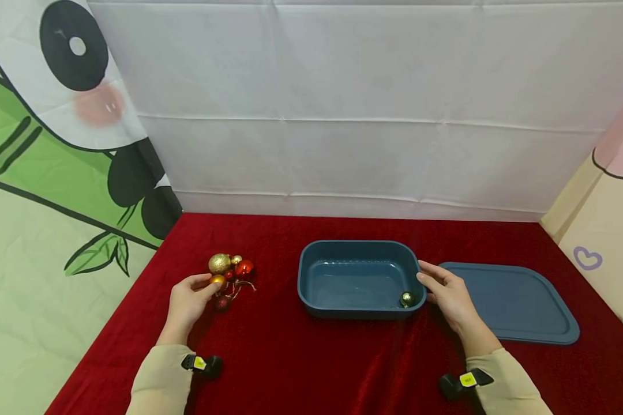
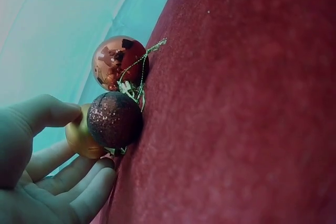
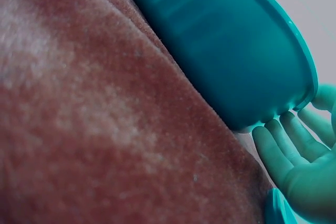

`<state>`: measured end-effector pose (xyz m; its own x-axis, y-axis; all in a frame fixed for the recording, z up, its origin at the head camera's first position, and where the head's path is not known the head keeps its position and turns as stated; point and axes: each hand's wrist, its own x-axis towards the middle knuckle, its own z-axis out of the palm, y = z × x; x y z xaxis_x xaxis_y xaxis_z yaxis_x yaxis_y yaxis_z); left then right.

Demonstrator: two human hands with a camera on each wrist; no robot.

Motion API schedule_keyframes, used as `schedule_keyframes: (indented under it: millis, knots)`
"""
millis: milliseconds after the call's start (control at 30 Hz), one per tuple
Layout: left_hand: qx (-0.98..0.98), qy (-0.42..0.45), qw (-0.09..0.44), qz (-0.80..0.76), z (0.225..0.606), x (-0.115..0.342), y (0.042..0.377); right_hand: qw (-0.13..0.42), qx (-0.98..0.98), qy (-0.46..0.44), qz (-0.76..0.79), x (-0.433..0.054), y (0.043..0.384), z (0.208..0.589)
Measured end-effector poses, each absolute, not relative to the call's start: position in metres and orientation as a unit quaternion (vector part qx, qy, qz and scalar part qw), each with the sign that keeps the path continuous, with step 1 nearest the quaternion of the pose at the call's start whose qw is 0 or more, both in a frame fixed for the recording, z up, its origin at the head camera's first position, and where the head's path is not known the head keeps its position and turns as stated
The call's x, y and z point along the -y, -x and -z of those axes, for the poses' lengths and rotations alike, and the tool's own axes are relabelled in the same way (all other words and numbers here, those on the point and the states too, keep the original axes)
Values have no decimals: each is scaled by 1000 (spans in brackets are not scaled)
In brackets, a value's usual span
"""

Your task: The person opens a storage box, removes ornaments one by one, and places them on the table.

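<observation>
On the left of the red cloth, my left hand (image 1: 188, 301) pinches a gold Christmas ball (image 1: 217, 280) between thumb and fingers. Close around it lie a glittery gold ball (image 1: 220, 263), a small gold ball (image 1: 236, 260), a shiny red ball (image 1: 244, 269) and a dark red glitter ball (image 2: 114, 119) with gold strings. My right hand (image 1: 450, 295) holds the right side of a blue box (image 1: 360, 314), thumb at the rim and fingertips against the outer wall. Inside the box's near right corner sits one gold ball (image 1: 407, 299).
A blue lid (image 1: 519, 302) lies flat right of the box, beside my right hand. Red cloth (image 1: 291, 363) covers the table. A white sheet (image 1: 363, 115) hangs behind, with printed sheets at both sides.
</observation>
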<state>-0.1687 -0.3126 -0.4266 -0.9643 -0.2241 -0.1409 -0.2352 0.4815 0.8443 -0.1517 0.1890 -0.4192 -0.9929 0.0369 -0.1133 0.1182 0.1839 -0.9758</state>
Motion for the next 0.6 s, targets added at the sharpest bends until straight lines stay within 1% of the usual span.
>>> schedule_keyframes:
  millis: [333,600]
  knots:
    - [-860,148,-5,-488,427,311,168,35,-769,-51,636,-190,152,421]
    - [-843,165,-44,-509,417,309,167,35,-768,-51,637,-190,152,419]
